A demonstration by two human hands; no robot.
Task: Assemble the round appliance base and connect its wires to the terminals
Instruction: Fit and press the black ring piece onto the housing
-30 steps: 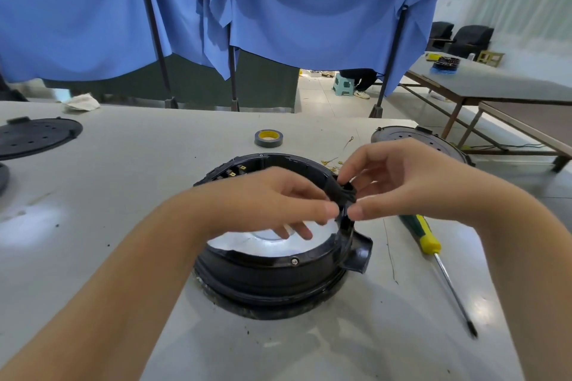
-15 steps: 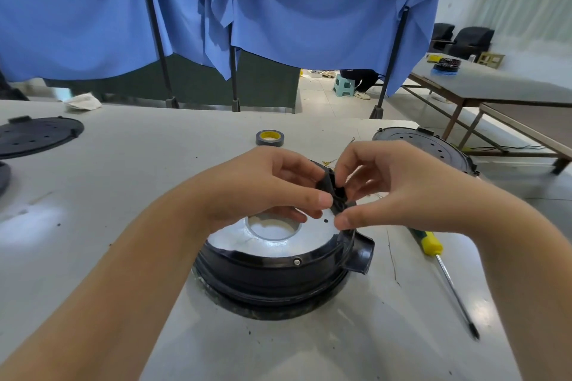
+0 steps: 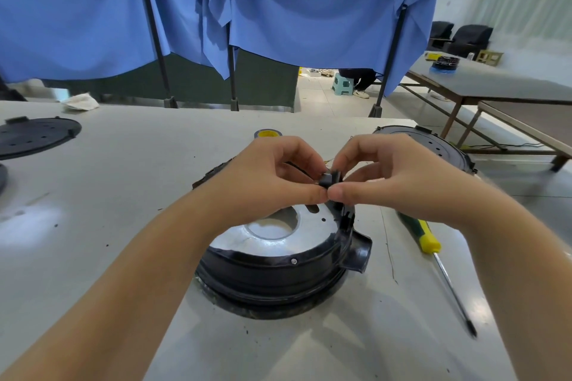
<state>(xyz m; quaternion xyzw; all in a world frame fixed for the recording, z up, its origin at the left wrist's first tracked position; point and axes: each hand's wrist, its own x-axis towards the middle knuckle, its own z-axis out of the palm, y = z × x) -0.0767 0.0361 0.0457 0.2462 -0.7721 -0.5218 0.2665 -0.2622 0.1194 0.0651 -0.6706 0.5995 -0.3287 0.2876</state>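
The round black appliance base [image 3: 272, 272] sits in the middle of the grey table, with a shiny metal plate [image 3: 278, 229] inside it. A small black terminal block [image 3: 328, 180] hangs just above the base's far right rim. My left hand [image 3: 272, 179] and my right hand [image 3: 380, 176] both pinch this block between thumb and fingers, thumbs touching. Thin wires [image 3: 328, 160] show faintly behind the fingers. The far half of the base is hidden by my hands.
A green and yellow screwdriver [image 3: 433, 250] lies right of the base. A roll of tape [image 3: 268, 133] stands behind my hands. Round black covers lie at the far right [image 3: 433, 145] and far left [image 3: 34, 136]. Blue curtains hang behind the table.
Both hands have risen a little from the base rim and come closer together around the small black block. The base has stayed in place.
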